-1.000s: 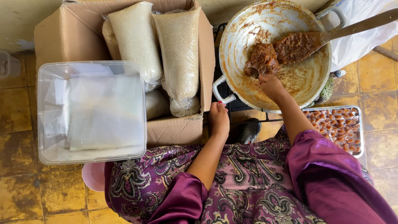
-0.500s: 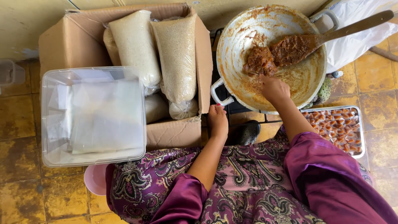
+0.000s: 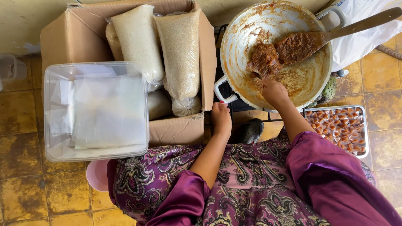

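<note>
Here the right hand [image 3: 274, 91] pinches brown paste [image 3: 264, 60] in the pan [image 3: 251, 25]; the left hand [image 3: 220, 118] rests empty.

A single head-worn camera looks almost straight down over the person's lap onto the tiled floor [image 3: 25, 125]. It sits close, so both forearms rise from the bottom edge, with the pan [image 3: 293, 83] and cardboard box [image 3: 176, 129] filling the upper frame.

The pan [image 3: 293, 25] is pale cream with orange-brown smears, and the paste [image 3: 264, 59] in it is dark reddish brown. The skirt [image 3: 234, 184] is purple with a paisley pattern in white and black. The floor tiles [image 3: 25, 125] are yellow with dark stains. The cardboard box [image 3: 67, 37] is light brown.
</note>
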